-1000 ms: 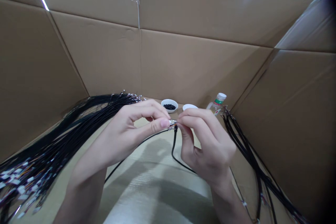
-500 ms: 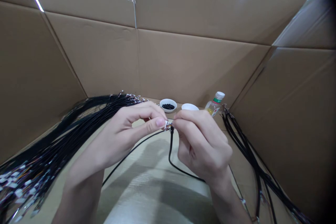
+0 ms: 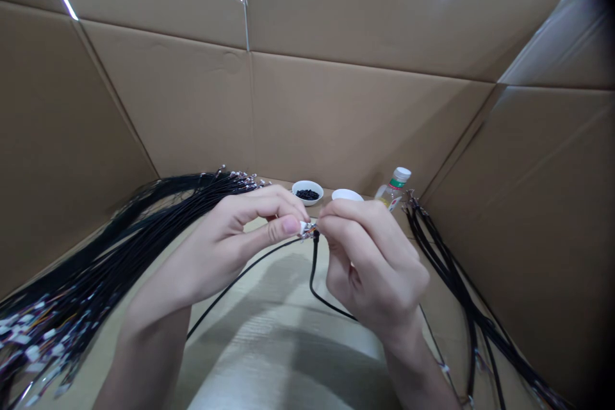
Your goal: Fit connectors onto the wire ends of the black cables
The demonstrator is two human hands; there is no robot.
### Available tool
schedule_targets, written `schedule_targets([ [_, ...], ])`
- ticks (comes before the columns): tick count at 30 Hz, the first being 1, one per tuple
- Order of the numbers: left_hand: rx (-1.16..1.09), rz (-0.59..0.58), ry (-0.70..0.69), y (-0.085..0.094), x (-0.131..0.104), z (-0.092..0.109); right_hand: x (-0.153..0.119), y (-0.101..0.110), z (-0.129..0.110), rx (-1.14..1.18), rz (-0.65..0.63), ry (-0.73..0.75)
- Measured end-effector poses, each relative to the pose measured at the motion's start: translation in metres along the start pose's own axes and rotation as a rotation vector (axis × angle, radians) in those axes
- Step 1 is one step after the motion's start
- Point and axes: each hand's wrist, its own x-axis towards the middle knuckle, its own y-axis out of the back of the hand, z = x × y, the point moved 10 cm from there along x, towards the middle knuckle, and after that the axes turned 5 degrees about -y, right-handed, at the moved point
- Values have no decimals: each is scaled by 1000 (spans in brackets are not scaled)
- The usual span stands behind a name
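My left hand [image 3: 240,243] pinches a small white connector [image 3: 303,228] between thumb and fingertips. Short coloured wires [image 3: 311,230] run from the connector to the fingertips of my right hand [image 3: 375,262], which is closed in a pinch on them. Just below the fingertips, a black cable [image 3: 313,269] hangs in a curve and passes under my right hand. Another stretch of black cable [image 3: 240,277] runs down to the left behind my left wrist. The exact grip of the right fingertips is partly hidden.
A large bundle of black cables [image 3: 144,237] with white connectors lies at left. At the back stand a white bowl of small black parts [image 3: 307,193], another white bowl [image 3: 347,195] and a bottle [image 3: 396,186]. More black cables [image 3: 461,288] lie at right. Cardboard walls [image 3: 369,122] surround the table.
The left thumb has shifted slightly left, showing more of the white connector. My right hand has moved a little to the right. Both hands keep their pinch.
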Motion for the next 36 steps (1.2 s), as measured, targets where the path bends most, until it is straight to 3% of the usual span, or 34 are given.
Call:
schedule_targets([
  [21, 32, -17, 28, 0, -2, 0, -4, -5, -3, 25, -59, 29],
  [36, 281, 146, 14, 2, -9, 7, -8, -27, 1, -128, -174, -28],
])
